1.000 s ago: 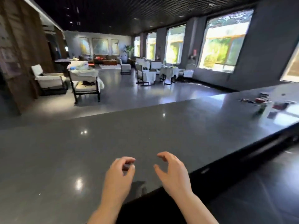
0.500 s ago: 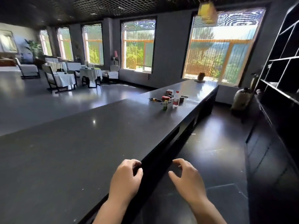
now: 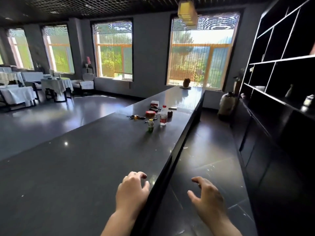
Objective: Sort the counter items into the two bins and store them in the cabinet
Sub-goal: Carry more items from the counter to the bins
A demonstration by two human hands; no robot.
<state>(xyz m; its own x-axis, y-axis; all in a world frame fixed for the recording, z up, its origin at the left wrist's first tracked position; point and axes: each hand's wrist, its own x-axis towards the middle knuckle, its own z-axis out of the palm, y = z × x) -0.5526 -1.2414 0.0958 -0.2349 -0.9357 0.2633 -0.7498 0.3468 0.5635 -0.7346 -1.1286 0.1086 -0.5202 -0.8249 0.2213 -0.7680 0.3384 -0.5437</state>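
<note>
A long dark counter (image 3: 88, 160) runs away from me. Far down it lies a cluster of small items: a clear water bottle (image 3: 163, 115) with a red cap, a small green-based bottle (image 3: 150, 124), a red round tin (image 3: 150, 113), a bunch of keys (image 3: 135, 117), a dark red box (image 3: 170, 114) and a red-and-white box (image 3: 154, 103). My left hand (image 3: 132, 189) hovers over the counter's near edge, fingers loosely curled, holding nothing. My right hand (image 3: 207, 195) hangs over the floor beside the counter, fingers relaxed and empty. No bins are in view.
A dark cabinet with open shelves (image 3: 279, 68) lines the right wall, with low cupboard doors (image 3: 255, 150) beneath. A narrow aisle of glossy floor (image 3: 209, 160) runs between counter and cabinet. A brown ornament (image 3: 186, 82) stands at the counter's far end; a large jar (image 3: 227, 103) sits on the floor.
My view has swung right, from the dining area to looking along the counter. The items now sit nearer the middle of view. Both hands stay empty in front of me.
</note>
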